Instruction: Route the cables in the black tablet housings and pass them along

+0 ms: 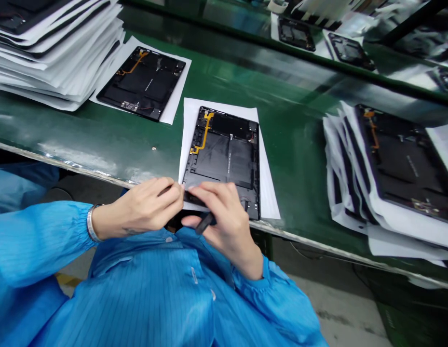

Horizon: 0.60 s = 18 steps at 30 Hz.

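Left hand [147, 208] curled at the lower-left edge of an open-backed tablet [224, 144], fingers closed, exact hold hidden; right hand [224, 219] half-closed, gripping a black pry tool [205, 223]; tablet lies flat on a white paper sheet [263, 183] on a green workbench [82, 130]; second tablet [142, 82] lies further along, beside a paper-interleaved stack [53, 48].

Our finely striped blue smock [137, 294] sits near the green bench [292, 144], where a black tablet [231, 159] with a yellow ribbon [207, 130] lies on white paper [267, 193], and a black tool [205, 223] shows at its near edge.
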Tool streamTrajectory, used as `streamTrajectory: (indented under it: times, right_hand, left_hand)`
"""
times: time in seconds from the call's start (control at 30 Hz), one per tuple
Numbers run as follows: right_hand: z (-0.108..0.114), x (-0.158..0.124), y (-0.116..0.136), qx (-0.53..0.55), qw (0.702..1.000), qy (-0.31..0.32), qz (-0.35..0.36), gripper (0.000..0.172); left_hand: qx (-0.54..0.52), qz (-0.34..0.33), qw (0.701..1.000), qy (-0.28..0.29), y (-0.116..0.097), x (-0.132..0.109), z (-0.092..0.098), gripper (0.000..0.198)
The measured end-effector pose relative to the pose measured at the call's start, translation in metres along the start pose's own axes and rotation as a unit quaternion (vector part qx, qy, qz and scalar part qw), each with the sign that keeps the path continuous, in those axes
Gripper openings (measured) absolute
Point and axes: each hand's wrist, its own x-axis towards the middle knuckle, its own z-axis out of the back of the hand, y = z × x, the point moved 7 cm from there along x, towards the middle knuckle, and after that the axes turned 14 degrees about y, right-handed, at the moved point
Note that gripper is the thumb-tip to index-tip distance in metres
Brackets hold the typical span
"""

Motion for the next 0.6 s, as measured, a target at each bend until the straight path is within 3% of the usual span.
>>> streamTrajectory:
  times: [0.07, 0.13, 0.27, 0.4, 0.6]
  right_hand:
    - [0.012, 0.001, -0.005, 0.043, 0.999, 0.004, -0.008, 0.071]
    - [0.023, 0.001, -0.008, 0.057, 0.998, 0.017, -0.019, 0.077]
    - [0.032, -0.005, -0.006, 0.017, 0.999, 0.007, -0.038, 0.056]
    - [0.026, -0.011, -0.001, -0.022, 0.998, -0.020, -0.055, 0.029]
    - [0.008, -0.004, 0.003, -0.079, 0.996, 0.041, -0.013, 0.049]
  left_hand:
    - [0.013, -0.010, 1.000, 0.010, -0.002, 0.000, -0.001, 0.019]
    - [-0.024, 0.005, 1.000, 0.010, 0.002, -0.003, -0.004, 0.022]
    - [-0.176, 0.081, 0.981, -0.016, 0.021, -0.017, -0.012, 0.032]
    - [-0.231, 0.125, 0.964, -0.039, 0.033, -0.027, -0.014, 0.033]
    - [-0.265, 0.088, 0.960, 0.023, 0.041, -0.014, -0.029, 0.043]
